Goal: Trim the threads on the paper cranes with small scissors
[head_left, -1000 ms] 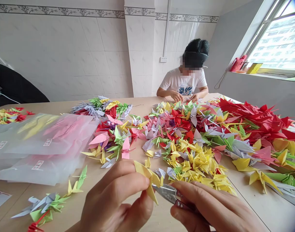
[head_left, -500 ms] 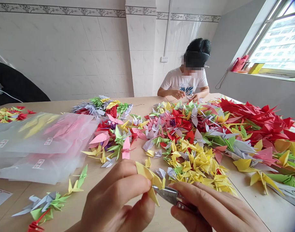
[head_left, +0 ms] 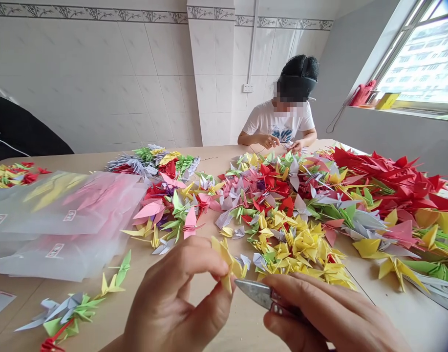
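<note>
My left hand [head_left: 176, 288] pinches a yellow origami paper crane [head_left: 225, 264] between thumb and fingers. My right hand [head_left: 322, 313] grips small steel snips [head_left: 255, 294], and their closed pointed tip sits just right of the crane, with a narrow gap between them. Directly beyond my hands lies a large heap of yellow paper cranes [head_left: 300, 249], mixed at its edges with white and green ones. Neither hand touches that heap.
Multicoloured paper cranes cover the wooden table [head_left: 395, 318], with red ones [head_left: 388, 176] heaped at right. Translucent plastic bags [head_left: 66, 215] lie at left, and a crane string [head_left: 72, 310] lies near me. A person [head_left: 278, 120] works with their hands across the table.
My left hand has lifted and tilted the yellow crane slightly. The snips have shifted a little right, leaving a small gap from it. The view has tipped slightly.
</note>
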### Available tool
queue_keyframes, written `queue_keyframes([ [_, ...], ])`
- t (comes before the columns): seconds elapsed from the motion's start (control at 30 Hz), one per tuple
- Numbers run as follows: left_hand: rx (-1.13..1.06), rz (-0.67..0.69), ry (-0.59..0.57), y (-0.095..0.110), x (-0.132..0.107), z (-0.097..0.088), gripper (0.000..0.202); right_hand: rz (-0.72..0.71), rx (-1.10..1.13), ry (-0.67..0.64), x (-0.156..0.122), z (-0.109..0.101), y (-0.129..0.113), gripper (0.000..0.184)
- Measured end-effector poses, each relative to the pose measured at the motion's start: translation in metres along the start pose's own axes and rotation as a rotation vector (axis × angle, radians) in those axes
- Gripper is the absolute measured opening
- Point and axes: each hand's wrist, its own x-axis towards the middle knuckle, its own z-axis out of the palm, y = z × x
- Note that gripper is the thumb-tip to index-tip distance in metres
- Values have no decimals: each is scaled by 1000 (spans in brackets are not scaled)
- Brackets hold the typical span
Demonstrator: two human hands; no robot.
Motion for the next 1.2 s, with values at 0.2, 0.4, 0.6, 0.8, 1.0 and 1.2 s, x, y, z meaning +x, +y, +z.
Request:
queue_keyframes([
  [0.2, -30, -188, -66, 5, 2, -1, 23, 96, -13, -3, -3, -18, 11, 15],
  [0.4, 62, -167, -118, 7, 2, -2, 23, 66, -69, -101, 9, -20, 9, 15],
  [0.6, 105, -178, -146, 5, 1, -1, 26, 22, -88, -151, 12, -15, 7, 21],
  [0.8, 70, -156, -130, 6, -1, -1, 25, 4, -66, -170, 14, -17, 6, 27],
  [1.0, 104, -121, -114, 6, -1, -2, 23, -3, -70, -185, 12, -16, 5, 29],
  [1.2, 75, -120, -116, 5, 1, -2, 22, -1, -48, -190, 10, -15, 7, 29],
])
